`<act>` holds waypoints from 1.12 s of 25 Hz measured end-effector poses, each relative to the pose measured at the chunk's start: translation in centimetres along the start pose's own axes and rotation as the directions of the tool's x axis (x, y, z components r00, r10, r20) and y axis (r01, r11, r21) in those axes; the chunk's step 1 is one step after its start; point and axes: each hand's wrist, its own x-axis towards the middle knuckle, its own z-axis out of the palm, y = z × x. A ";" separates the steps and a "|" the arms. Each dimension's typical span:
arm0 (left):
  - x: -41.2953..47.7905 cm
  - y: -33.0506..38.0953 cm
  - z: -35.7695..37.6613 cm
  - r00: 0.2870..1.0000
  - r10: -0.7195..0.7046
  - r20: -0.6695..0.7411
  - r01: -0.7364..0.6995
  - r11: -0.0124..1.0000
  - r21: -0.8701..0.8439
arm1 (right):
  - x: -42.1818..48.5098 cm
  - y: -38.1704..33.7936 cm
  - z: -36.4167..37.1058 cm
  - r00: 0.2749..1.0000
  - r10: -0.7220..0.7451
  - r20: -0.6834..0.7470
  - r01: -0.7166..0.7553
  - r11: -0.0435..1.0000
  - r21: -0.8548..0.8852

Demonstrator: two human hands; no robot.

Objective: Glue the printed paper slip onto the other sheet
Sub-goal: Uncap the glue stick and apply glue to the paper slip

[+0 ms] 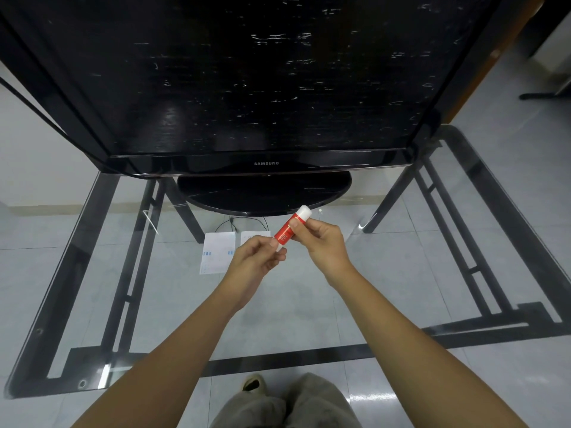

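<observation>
Now, hands: both raised above the glass tabletop (309,304), each gripping the glue stick (288,230).
Left hand (258,261): fingers pinched on the white lower end.
Right hand (324,242): thumb and fingers clamped on the red barrel.
Printed slip (216,253): flat near the tabletop's far edge, before the television stand (264,193).
Other sheet (254,235): just beside it, partly hidden by the hands.

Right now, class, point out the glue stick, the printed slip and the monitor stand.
glue stick (285,232), head view, red label on its barrel.
printed slip (216,253), head view, middle of the sheet.
monitor stand (262,193), head view, top of its oval base.
</observation>
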 end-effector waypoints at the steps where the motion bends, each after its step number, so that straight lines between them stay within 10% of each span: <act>1: 0.0 0.0 0.0 0.999 0.038 -0.012 -0.037 0.999 0.033 | 0.0 0.0 0.0 1.000 0.005 -0.003 -0.005 1.000 0.007; 28: -0.4 -0.2 -0.2 0.997 0.080 -0.008 -0.079 0.992 0.093 | -0.3 -0.5 -0.1 0.999 -0.024 0.025 0.026 0.998 -0.063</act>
